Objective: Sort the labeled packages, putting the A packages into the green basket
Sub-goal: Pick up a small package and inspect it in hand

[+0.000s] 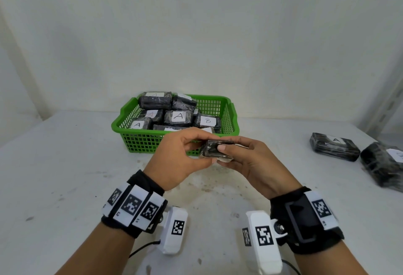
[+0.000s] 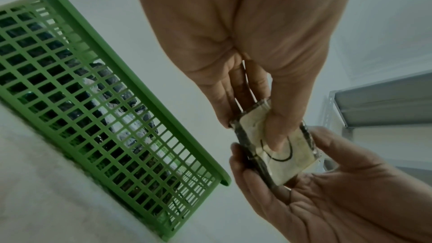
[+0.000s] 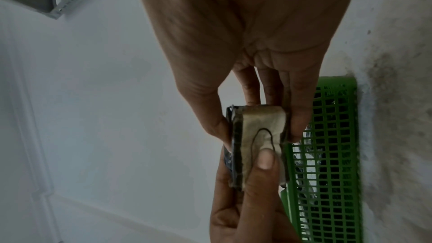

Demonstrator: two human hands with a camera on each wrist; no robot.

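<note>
Two hands hold one dark wrapped package [image 1: 214, 149] between them, above the table [image 1: 65, 165] and just in front of the green basket [image 1: 139, 141]. From the head view only the package's dark wrapped side shows, with the right thumb laid across it, and its label faces away. The wrist views show what the head view hides: a pale paper label [image 2: 278, 147] on the package's underside, bearing a curved black pen mark that the left thumb partly covers, so I cannot tell which letter it is. The left hand [image 1: 176, 161] pinches the package with its thumb on the label and its fingers behind. The right hand [image 1: 255, 165] grips the other end, thumb on one face and fingers curled round the other.

The head view alone shows the basket's contents: several wrapped packages, with labels reading A [image 1: 178, 115] and one reading B [image 1: 207, 120]. It also shows two more packages on the table well to the right, the nearer-centre one marked A [image 1: 334, 149] and the other [image 1: 383, 165] with its label cut off at the frame's edge. The wrist views catch a grey metal shelf [image 2: 383, 99] beside the table.
</note>
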